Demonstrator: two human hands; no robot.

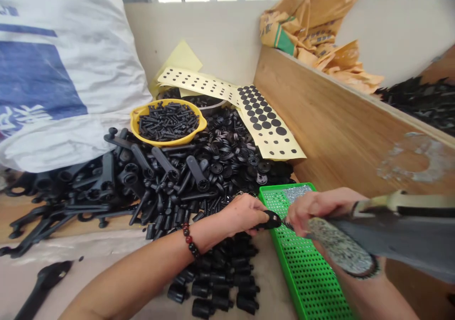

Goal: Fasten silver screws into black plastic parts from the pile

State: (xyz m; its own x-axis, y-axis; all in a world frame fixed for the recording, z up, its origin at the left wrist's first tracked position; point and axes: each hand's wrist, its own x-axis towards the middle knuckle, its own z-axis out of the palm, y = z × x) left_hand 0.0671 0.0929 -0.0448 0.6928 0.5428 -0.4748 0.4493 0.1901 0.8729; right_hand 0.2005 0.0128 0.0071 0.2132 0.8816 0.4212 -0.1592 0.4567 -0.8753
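My left hand, with a beaded bracelet at the wrist, pinches a small black plastic part at the near left side of the green tray. My right hand is closed around the front of a grey power screwdriver that reaches in from the right edge. Its thin dark tip points at the black part; whether they touch I cannot tell. An oval speckled pad shows beside the tool. Under both hands lies the green perforated tray, with small silvery screws at its far end.
Black plastic arms and discs are heaped behind my hands. Short black cylinders stand in front. A yellow basket holds ribbed black pieces. Sticker sheets lean against a wooden divider. A white sack stands left.
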